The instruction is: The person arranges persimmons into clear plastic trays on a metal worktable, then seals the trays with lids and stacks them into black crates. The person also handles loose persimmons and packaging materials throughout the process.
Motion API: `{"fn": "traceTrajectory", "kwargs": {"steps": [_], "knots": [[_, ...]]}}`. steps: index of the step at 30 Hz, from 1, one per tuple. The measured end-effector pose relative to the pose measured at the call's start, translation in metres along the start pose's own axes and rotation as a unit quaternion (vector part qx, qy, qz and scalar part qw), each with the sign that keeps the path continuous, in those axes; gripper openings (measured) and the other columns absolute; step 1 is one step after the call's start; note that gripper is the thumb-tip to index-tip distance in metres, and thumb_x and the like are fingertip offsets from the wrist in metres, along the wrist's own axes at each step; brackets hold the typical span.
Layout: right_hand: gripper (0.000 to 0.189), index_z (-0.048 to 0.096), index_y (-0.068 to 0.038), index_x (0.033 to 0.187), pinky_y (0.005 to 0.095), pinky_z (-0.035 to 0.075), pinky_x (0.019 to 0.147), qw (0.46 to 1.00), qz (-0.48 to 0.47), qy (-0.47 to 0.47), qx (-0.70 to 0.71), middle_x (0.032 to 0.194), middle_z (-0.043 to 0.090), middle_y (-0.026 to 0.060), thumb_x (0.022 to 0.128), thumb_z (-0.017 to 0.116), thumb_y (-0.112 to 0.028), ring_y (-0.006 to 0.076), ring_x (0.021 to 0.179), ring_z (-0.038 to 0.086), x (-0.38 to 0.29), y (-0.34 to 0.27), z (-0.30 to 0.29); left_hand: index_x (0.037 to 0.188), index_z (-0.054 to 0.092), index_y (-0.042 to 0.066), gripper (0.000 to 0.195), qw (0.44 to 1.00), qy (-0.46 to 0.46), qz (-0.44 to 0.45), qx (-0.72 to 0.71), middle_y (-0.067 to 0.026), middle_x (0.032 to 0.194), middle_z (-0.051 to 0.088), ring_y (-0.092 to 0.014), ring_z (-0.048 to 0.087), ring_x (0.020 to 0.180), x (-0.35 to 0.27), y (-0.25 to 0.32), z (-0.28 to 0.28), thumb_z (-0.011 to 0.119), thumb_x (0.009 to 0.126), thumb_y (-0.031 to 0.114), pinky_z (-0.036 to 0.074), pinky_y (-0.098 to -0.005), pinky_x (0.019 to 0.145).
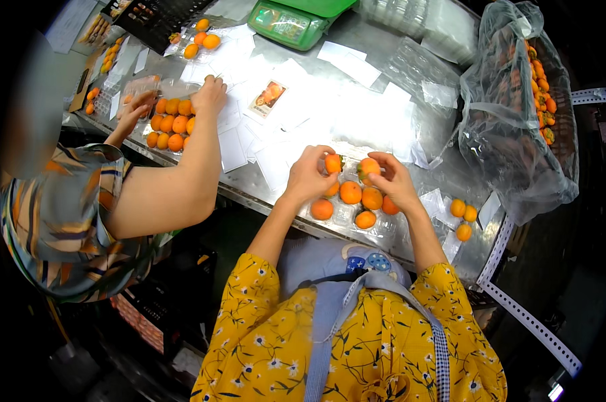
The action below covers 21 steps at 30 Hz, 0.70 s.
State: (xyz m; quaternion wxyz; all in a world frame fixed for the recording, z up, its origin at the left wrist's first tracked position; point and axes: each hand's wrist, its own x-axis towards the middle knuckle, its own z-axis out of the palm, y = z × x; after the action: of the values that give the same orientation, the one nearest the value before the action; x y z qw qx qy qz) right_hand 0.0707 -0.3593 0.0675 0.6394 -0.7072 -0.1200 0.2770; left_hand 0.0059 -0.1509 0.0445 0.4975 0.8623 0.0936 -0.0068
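Note:
My left hand (310, 171) grips an orange persimmon (333, 163) with green leaves, above the far left part of a clear plastic tray (343, 214). Between the thumb and fingers of my right hand (396, 181) is another persimmon (369, 169), its green calyx turned to the lower left. Several persimmons sit in the tray's cups below my hands, among them one at the middle (351, 192) and one at the near edge (365, 219). At least one cup near the front left holds no fruit.
A co-worker's hands (210, 95) are at a filled persimmon tray (149, 125) on the left. Paper cards (232, 145) lie scattered on the metal table (263, 201). A green scale (288, 25) stands behind. Loose persimmons (464, 232) and a plastic-lined crate (514, 151) are on the right.

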Motion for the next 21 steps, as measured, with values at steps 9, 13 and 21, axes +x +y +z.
{"fn": "traceTrajectory", "kwargs": {"steps": [9, 13, 21], "knots": [[0.048, 0.05, 0.001, 0.114, 0.023, 0.045, 0.047, 0.883, 0.093, -0.019, 0.46, 0.104, 0.059, 0.0145, 0.091, 0.045, -0.04, 0.0206, 0.069, 0.059, -0.042, -0.012, -0.003, 0.119, 0.039, 0.007, 0.048, 0.676, -0.098, -0.079, -0.726, -0.0158, 0.113, 0.05, -0.027, 0.054, 0.098, -0.034, 0.018, -0.002, 0.058, 0.076, 0.016, 0.046, -0.0346, 0.08], [0.048, 0.051, 0.0, 0.108, 0.0196, 0.032, 0.038, 0.882, 0.09, -0.027, 0.461, 0.096, 0.06, 0.0148, 0.096, 0.033, -0.042, 0.0138, 0.05, 0.045, -0.048, -0.02, 0.001, 0.12, 0.039, 0.006, 0.046, 0.627, -0.149, -0.101, -0.758, -0.0175, 0.12, 0.046, -0.027, 0.053, 0.101, -0.042, 0.039, 0.001, 0.054, 0.08, 0.023, 0.045, -0.0348, 0.075], [0.044, 0.049, -0.005, 0.102, 0.0183, 0.026, 0.033, 0.896, 0.085, -0.062, 0.432, 0.087, 0.055, 0.0128, 0.096, 0.03, -0.045, 0.0105, 0.043, 0.037, -0.056, -0.007, -0.004, 0.108, 0.05, 0.003, 0.025, 0.696, -0.197, -0.123, -0.68, -0.0111, 0.098, 0.059, -0.02, 0.06, 0.087, -0.053, 0.052, 0.02, 0.048, 0.093, 0.023, 0.05, -0.0264, 0.059]]}}
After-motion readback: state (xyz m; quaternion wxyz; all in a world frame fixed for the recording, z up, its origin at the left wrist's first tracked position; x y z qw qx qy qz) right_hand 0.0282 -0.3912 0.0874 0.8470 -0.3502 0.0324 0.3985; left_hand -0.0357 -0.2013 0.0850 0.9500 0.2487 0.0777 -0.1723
